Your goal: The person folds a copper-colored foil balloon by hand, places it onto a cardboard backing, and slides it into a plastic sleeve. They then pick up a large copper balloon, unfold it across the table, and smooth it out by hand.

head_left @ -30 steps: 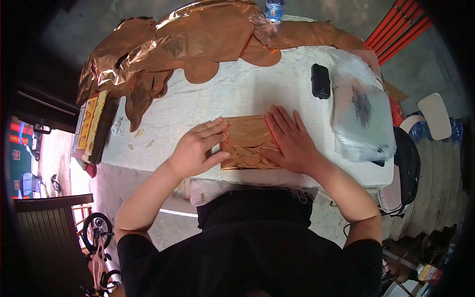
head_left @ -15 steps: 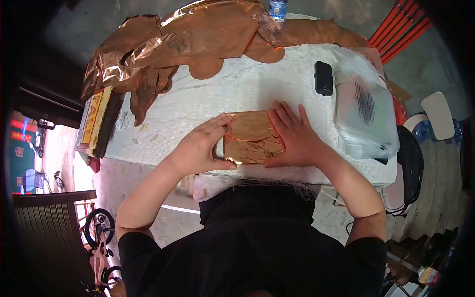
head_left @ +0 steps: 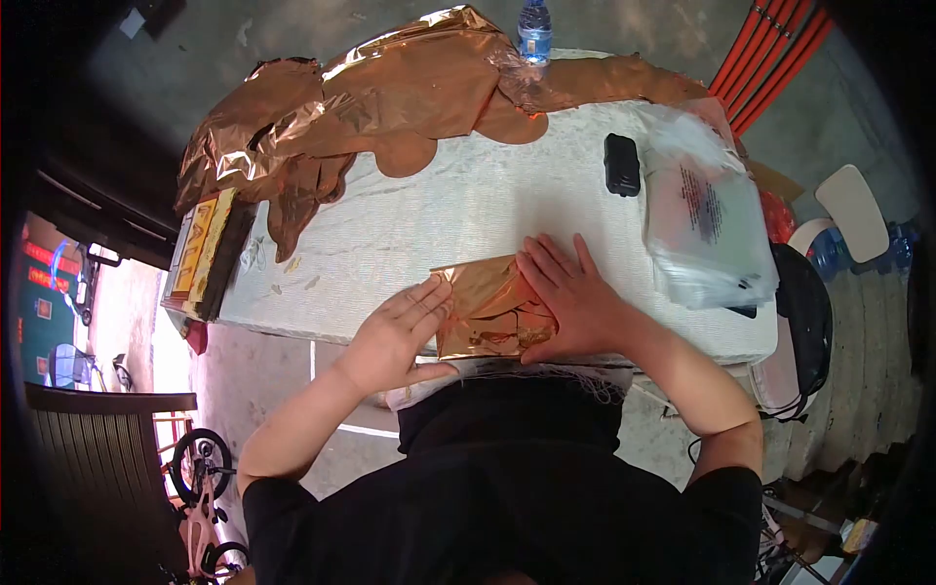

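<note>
A folded rectangle of shiny copper-coloured foil (head_left: pixel 487 317) lies at the near edge of the white-covered table, creased across its lower half. My left hand (head_left: pixel 395 336) presses on its left edge, fingers stretched out and thumb apart. On the right side, my right hand (head_left: pixel 575 302) lies flat with fingers spread, covering that edge. Neither hand is closed round the foil. Whether anything is inside the foil is hidden.
Large copper foil sheets (head_left: pixel 409 93) drape over the far edge, beside a water bottle (head_left: pixel 534 34). A black case (head_left: pixel 621 164) and a stack of clear plastic bags (head_left: pixel 707 224) lie on the right. A yellow box (head_left: pixel 203 249) stands at the left edge of the table (head_left: pixel 390 219).
The view has tilted, so the table appears lower. My left hand's fingers have straightened along the foil's left edge, and the foil looks slightly turned, its lower creases shifted.
</note>
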The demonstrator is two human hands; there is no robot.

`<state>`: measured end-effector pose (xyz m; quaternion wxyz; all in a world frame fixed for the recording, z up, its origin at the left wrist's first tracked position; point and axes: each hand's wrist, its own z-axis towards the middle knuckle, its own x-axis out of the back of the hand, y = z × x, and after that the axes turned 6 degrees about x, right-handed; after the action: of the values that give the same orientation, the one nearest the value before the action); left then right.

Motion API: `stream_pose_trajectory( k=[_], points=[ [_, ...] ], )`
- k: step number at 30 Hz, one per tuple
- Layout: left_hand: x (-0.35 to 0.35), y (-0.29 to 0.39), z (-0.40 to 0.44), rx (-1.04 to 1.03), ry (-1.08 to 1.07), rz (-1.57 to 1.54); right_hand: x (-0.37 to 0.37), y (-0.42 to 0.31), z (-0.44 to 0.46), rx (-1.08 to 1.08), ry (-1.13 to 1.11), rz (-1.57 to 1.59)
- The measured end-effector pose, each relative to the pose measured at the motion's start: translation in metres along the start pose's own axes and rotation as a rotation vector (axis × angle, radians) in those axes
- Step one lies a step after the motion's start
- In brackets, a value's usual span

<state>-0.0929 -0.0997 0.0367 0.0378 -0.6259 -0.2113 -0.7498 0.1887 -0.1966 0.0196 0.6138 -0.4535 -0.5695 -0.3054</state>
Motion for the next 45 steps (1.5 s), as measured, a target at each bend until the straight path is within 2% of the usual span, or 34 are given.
stream_pose_trajectory(
  k=[2, 4, 7, 10, 14, 16, 17, 19, 20, 22, 24, 25, 26, 28, 29, 31, 32, 33, 35, 38, 41, 43, 45],
  points=[
    [-0.003, -0.006, 0.000, -0.013, 0.041, -0.007, 0.001, 0.004, -0.002, -0.001, 0.010, -0.012],
    [-0.004, -0.010, 0.002, -0.035, 0.078, -0.020, 0.002, 0.019, -0.001, 0.086, -0.038, 0.122],
    [-0.005, -0.014, 0.007, -0.007, 0.139, -0.052, -0.001, 0.029, -0.002, 0.144, -0.042, 0.067],
    [-0.003, -0.017, 0.013, -0.016, 0.160, -0.043, 0.002, 0.016, -0.005, 0.070, -0.028, 0.004],
    [-0.001, -0.017, 0.022, -0.122, 0.138, 0.164, 0.007, 0.015, -0.008, 0.044, -0.024, 0.000],
    [-0.004, -0.019, 0.024, -0.149, 0.121, 0.229, 0.004, 0.026, -0.007, 0.081, 0.047, 0.196],
    [-0.006, -0.018, 0.022, -0.137, 0.147, 0.240, 0.001, 0.033, -0.008, 0.076, 0.051, 0.196],
    [-0.009, -0.019, 0.021, -0.126, 0.173, 0.256, -0.007, 0.048, -0.012, -0.015, 0.272, 0.913],
    [-0.010, -0.019, 0.021, -0.103, 0.201, 0.204, -0.011, 0.053, -0.013, -0.012, 0.275, 0.913],
    [-0.011, -0.020, 0.020, -0.079, 0.231, 0.160, -0.017, 0.060, -0.013, -0.066, 0.363, 1.361],
    [-0.010, -0.018, 0.022, 0.061, 0.279, -0.067, -0.020, 0.060, -0.013, -0.014, 0.383, 1.322],
    [-0.011, -0.017, 0.021, 0.059, 0.287, -0.058, -0.016, 0.057, -0.012, 0.029, 0.398, 1.285],
    [-0.013, -0.016, 0.020, 0.201, 0.338, -0.223, -0.012, 0.054, -0.010, 0.039, 0.401, 1.276],
    [-0.026, -0.013, 0.031, 0.445, 0.443, -0.681, -0.003, 0.048, -0.002, -0.075, 0.341, 1.261],
    [-0.029, -0.009, 0.036, 0.438, 0.450, -0.680, 0.000, 0.046, 0.003, -0.072, 0.344, 1.253],
    [-0.029, -0.002, 0.048, 0.603, 0.390, -1.118, 0.007, 0.042, 0.014, -0.061, 0.361, 1.496],
    [-0.035, -0.007, 0.054, 0.575, 0.339, -1.188, 0.005, 0.041, 0.020, -0.048, 0.485, 1.372],
    [-0.035, -0.008, 0.059, 0.575, 0.351, -1.189, 0.005, 0.041, 0.024, -0.040, 0.478, 1.366],
    [-0.032, 0.000, 0.069, 0.654, 0.231, -1.279, 0.004, 0.041, 0.032, -0.170, 0.510, 1.612],
    [-0.031, 0.006, 0.077, 0.678, 0.209, -1.360, 0.000, 0.035, 0.041, -0.220, 0.539, 1.736],
    [-0.033, 0.008, 0.082, 0.687, 0.186, -1.350, -0.002, 0.035, 0.043, -0.290, 0.484, 1.774],
    [-0.039, 0.002, 0.081, 0.629, 0.179, -1.561, -0.006, 0.037, 0.044, -0.311, 0.501, 1.728],
    [-0.037, -0.001, 0.081, 0.670, 0.155, -1.564, -0.009, 0.038, 0.045, -0.329, 0.527, 1.676]
  ],
)
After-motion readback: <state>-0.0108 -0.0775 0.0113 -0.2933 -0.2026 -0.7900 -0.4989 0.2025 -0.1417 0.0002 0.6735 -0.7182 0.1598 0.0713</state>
